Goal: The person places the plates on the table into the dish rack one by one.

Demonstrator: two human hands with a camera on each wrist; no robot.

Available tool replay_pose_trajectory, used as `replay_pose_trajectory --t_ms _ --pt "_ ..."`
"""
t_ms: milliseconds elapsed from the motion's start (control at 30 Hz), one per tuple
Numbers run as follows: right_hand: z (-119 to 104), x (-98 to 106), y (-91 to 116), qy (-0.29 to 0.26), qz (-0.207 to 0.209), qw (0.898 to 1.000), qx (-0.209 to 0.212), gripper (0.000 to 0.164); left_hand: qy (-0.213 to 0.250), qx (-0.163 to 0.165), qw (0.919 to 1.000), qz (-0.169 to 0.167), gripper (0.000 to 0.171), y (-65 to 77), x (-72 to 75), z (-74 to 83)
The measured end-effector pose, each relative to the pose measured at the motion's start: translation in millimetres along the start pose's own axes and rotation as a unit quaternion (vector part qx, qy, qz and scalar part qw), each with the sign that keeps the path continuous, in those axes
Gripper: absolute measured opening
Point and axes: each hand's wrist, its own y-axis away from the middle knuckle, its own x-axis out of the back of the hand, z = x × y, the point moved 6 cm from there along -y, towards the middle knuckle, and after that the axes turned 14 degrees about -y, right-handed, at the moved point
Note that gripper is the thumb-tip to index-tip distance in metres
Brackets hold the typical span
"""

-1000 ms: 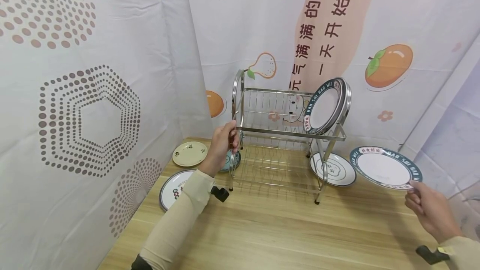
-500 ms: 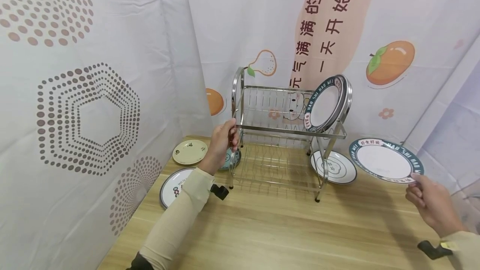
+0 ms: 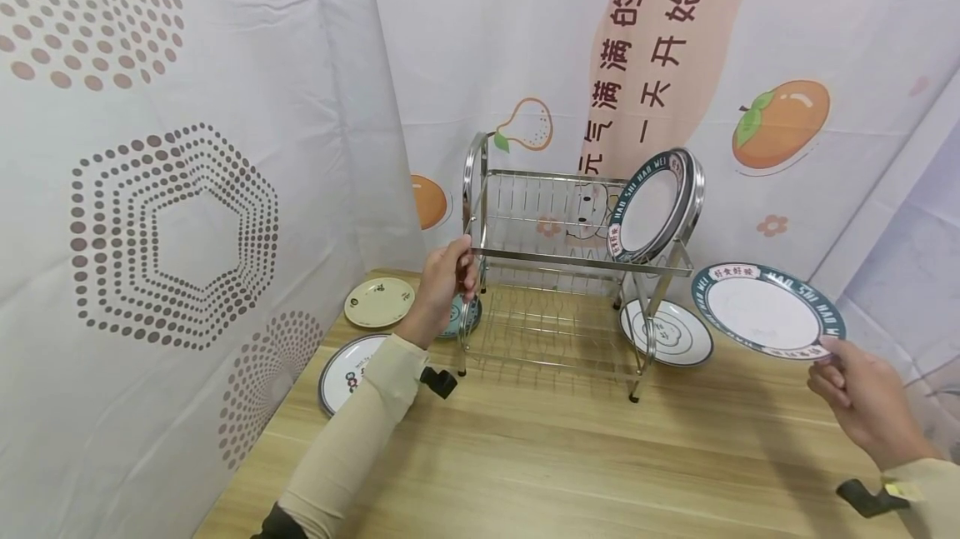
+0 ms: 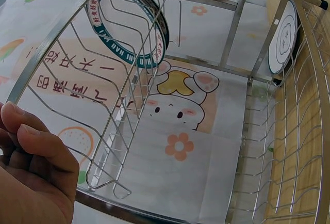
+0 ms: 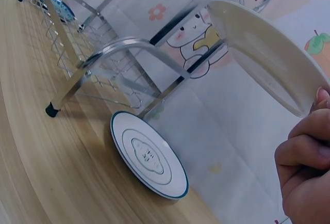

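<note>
A two-tier metal dish rack [image 3: 570, 256] stands on the wooden table. My left hand [image 3: 442, 285] grips the rack's left front upright, near the upper tier's corner. Pinched at its rim by my right hand [image 3: 866, 397], a white plate with a green lettered border [image 3: 768, 310] hangs in the air right of the rack. The right wrist view shows the underside of this held plate [image 5: 268, 59]. At the upper tier's right end, a matching green-bordered plate [image 3: 648, 210] stands on edge, with at least one more dark-edged plate behind it.
Beside the rack's right legs lies a white plate with a thin dark rim [image 3: 671, 335]. To the left lie a yellow plate [image 3: 380, 302] and a dark-rimmed white plate [image 3: 348, 372], partly behind my forearm. A teal plate [image 3: 463, 318] shows behind the rack's left side. Curtains [image 3: 225, 189] enclose the table.
The held plate has risen slightly and shifted a little left, tilting so its face shows more. My left hand stays on the rack. The head view has shifted slightly.
</note>
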Motion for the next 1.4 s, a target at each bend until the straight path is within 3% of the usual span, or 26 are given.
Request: replay_pose_trajectory --t_ms 367,967,1100,1400 --pt "-9.5 -17.3 0.4 0.002 -0.024 1.0 0.0 0.048 0.003 -0.004 1.0 0.001 0.044 -0.3 0.2 0.4" --pt "-15.8 -39.4 7.1 -0.111 -0.082 0.99 -0.01 0.052 0.002 0.002 1.0 -0.001 0.044 2.0 -0.7 0.8" --pt "-17.9 -40.1 8.6 -0.106 -0.074 0.992 -0.004 0.051 0.002 0.001 1.0 -0.002 0.043 2.9 -0.6 1.1" --pt "-25.2 -46.2 11.0 -0.041 -0.064 0.997 0.016 0.049 0.004 0.001 1.0 -0.002 0.043 2.1 -0.6 1.5"
